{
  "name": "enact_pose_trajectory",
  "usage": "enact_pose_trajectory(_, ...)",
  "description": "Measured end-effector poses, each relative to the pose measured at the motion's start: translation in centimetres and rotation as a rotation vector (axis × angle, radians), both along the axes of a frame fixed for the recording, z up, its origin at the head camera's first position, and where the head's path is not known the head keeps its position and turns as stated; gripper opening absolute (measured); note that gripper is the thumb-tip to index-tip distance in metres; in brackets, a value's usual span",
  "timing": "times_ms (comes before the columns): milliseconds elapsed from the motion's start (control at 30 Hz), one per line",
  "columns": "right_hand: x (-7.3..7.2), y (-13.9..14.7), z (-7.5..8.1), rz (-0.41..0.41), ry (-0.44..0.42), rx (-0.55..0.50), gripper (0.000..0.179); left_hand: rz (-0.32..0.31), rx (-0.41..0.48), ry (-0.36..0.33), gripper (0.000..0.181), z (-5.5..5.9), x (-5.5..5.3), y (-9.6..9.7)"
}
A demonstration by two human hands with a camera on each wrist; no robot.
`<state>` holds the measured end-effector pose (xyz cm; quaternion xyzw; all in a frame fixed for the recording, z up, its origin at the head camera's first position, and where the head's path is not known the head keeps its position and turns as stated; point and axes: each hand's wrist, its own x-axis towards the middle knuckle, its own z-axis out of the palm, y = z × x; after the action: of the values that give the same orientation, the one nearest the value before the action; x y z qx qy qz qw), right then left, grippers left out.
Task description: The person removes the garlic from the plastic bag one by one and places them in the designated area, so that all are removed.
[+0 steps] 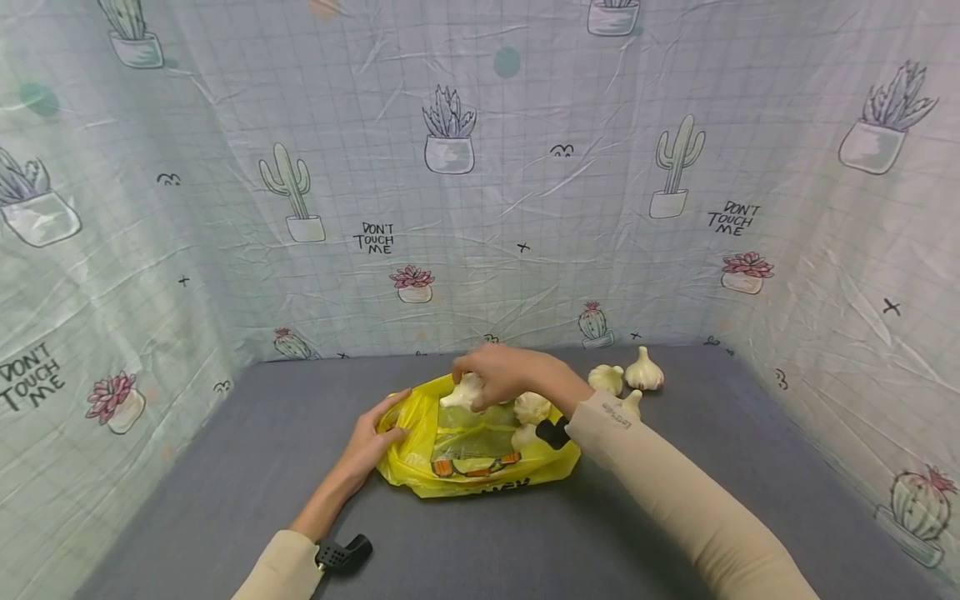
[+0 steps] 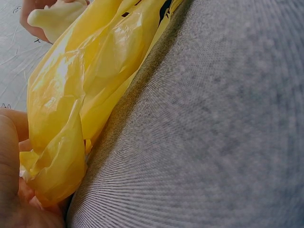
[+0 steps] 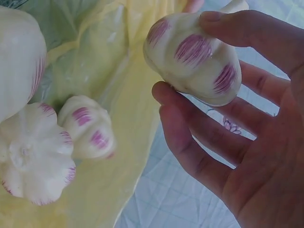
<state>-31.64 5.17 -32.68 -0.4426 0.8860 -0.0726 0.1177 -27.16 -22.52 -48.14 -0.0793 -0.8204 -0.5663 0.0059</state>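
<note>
A yellow plastic bag (image 1: 412,479) with a see-through window lies on the grey table. My left hand (image 1: 365,450) grips the bag's left end, thumb on the near side; in the left wrist view the bunched plastic (image 2: 54,166) sits between the fingers. Over the bag, my right hand (image 1: 510,373) pinches a white garlic bulb (image 1: 462,392) between thumb and fingertips. Purple streaks mark this bulb in the right wrist view. Several more garlic bulbs (image 1: 532,407) show at the bag's right part, partly hidden by the right wrist.
Right of the bag, beyond my right forearm, stand a garlic bulb (image 1: 606,379), a second upright bulb (image 1: 645,372) and a third bulb (image 1: 632,402) half covered by the sleeve. A patterned cloth (image 1: 480,208) hangs around the table's back and sides.
</note>
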Motion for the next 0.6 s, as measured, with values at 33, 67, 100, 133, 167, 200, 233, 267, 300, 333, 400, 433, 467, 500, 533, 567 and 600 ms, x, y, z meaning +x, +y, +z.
enact_pose_trajectory(33, 0.1, 0.1, 0.1, -0.001, -0.001, -0.004, 0.041, 0.000, -0.004, 0.001, 0.066, 0.0, 0.0, 0.0)
enact_pose_trajectory(67, 0.2, 0.1, 0.2, 0.001, -0.003, -0.012, 0.040, 0.001, -0.003, 0.000, 0.066, 0.0, 0.0, 0.0)
enact_pose_trajectory(100, 0.4, 0.2, 0.3, 0.002, -0.006, -0.019, 0.041, 0.002, -0.002, 0.000, 0.066, 0.0, 0.0, 0.0)
enact_pose_trajectory(133, 0.5, 0.3, 0.4, 0.005, -0.003, -0.026, 0.041, 0.004, -0.001, -0.001, 0.066, -0.1, 0.0, 0.0)
enact_pose_trajectory(167, 0.6, 0.4, 0.5, 0.008, 0.003, -0.030, 0.041, 0.005, -0.003, -0.001, 0.066, -0.1, 0.0, -0.1)
enact_pose_trajectory(200, 0.8, 0.5, 0.6, 0.013, 0.009, -0.036, 0.041, 0.006, -0.003, 0.000, 0.066, -0.1, 0.0, -0.1)
enact_pose_trajectory(233, 0.9, 0.6, 0.6, 0.019, 0.019, -0.039, 0.041, 0.006, -0.005, 0.000, 0.066, -0.1, 0.0, -0.1)
enact_pose_trajectory(267, 1.0, 0.8, 0.7, 0.026, 0.029, -0.044, 0.041, 0.006, -0.003, 0.001, 0.066, -0.1, 0.0, 0.0)
enact_pose_trajectory(300, 1.1, 0.9, 0.7, 0.031, 0.041, -0.048, 0.041, 0.005, -0.004, 0.002, 0.066, -0.1, 0.0, 0.0)
enact_pose_trajectory(333, 1.2, 1.0, 0.8, 0.033, 0.050, -0.055, 0.041, 0.004, -0.004, 0.003, 0.066, -0.1, 0.0, 0.0)
enact_pose_trajectory(400, 1.5, 1.3, 0.8, 0.030, 0.057, -0.076, 0.040, 0.002, -0.003, 0.005, 0.066, -0.1, -0.1, 0.0)
enact_pose_trajectory(433, 1.6, 1.4, 0.8, 0.027, 0.057, -0.088, 0.039, 0.000, -0.001, 0.006, 0.066, -0.1, -0.1, 0.0)
enact_pose_trajectory(467, 1.7, 1.5, 0.8, 0.022, 0.058, -0.102, 0.039, -0.001, 0.001, 0.006, 0.066, -0.1, -0.1, 0.0)
enact_pose_trajectory(500, 1.8, 1.6, 0.9, 0.014, 0.057, -0.115, 0.038, -0.002, 0.003, 0.006, 0.066, -0.1, -0.1, 0.0)
enact_pose_trajectory(533, 2.0, 1.7, 0.9, 0.007, 0.058, -0.127, 0.038, -0.003, 0.004, 0.005, 0.066, -0.1, -0.1, 0.0)
enact_pose_trajectory(567, 2.1, 1.8, 0.9, 0.002, 0.059, -0.137, 0.038, -0.004, 0.007, 0.004, 0.066, -0.1, -0.1, 0.0)
enact_pose_trajectory(600, 2.2, 2.0, 0.9, -0.003, 0.060, -0.149, 0.038, -0.006, 0.009, 0.004, 0.066, -0.1, 0.0, 0.0)
